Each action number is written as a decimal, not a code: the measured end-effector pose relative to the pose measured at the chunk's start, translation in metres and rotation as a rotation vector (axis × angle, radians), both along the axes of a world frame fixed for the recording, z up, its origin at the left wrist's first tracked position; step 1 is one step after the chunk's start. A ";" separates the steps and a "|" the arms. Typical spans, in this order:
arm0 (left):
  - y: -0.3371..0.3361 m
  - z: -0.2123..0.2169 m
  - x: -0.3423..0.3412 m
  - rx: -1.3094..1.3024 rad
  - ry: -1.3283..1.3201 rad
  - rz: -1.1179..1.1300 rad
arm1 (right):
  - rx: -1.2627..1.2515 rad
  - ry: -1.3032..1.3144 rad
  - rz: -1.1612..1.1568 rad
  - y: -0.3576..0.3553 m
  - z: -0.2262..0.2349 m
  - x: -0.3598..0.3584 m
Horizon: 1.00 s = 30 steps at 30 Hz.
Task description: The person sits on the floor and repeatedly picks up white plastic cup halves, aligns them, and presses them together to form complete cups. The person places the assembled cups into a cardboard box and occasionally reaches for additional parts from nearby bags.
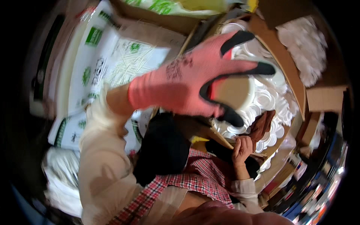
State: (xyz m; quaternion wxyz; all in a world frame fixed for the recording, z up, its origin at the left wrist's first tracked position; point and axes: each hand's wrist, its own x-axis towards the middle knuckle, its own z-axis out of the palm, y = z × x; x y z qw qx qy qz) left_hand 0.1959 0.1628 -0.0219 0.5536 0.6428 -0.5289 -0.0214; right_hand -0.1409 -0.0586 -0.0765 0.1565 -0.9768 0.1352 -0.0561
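Observation:
My left hand (202,77), in a pink work glove with black fingertips, reaches across from the left. Its upper fingers are spread, while the thumb and nearest finger bracket a round tan lid (234,93) with a pale rim. Blur softens this grip, but the lid appears to be held. Below and beyond lie many loose white round lids (264,99) in a cardboard box (277,56). Lower right, my bare right hand (242,150) is closed on a crumpled brown cloth (261,126) over the near side of the box.
On the left a second box (183,26) holds white printed plastic sheeting (80,63) and a pile of thin white sticks (129,62). A bag of white pieces (303,48) is at the upper right. White bundles (63,168) lie lower left; more cartons (279,180) stand right.

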 end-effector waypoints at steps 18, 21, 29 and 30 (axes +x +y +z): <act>0.271 -0.359 -0.191 1.893 0.258 0.725 | 0.073 -0.086 -0.084 0.014 -0.001 -0.029; 0.277 -0.379 -0.179 1.792 0.213 0.777 | 0.087 -0.149 -0.106 0.012 -0.008 -0.036; 0.295 -0.328 -0.121 0.626 0.612 1.218 | 0.101 -0.277 -0.079 0.000 -0.003 -0.027; 0.270 -0.296 -0.106 0.433 0.510 1.156 | 0.113 -0.336 -0.101 -0.007 0.006 -0.025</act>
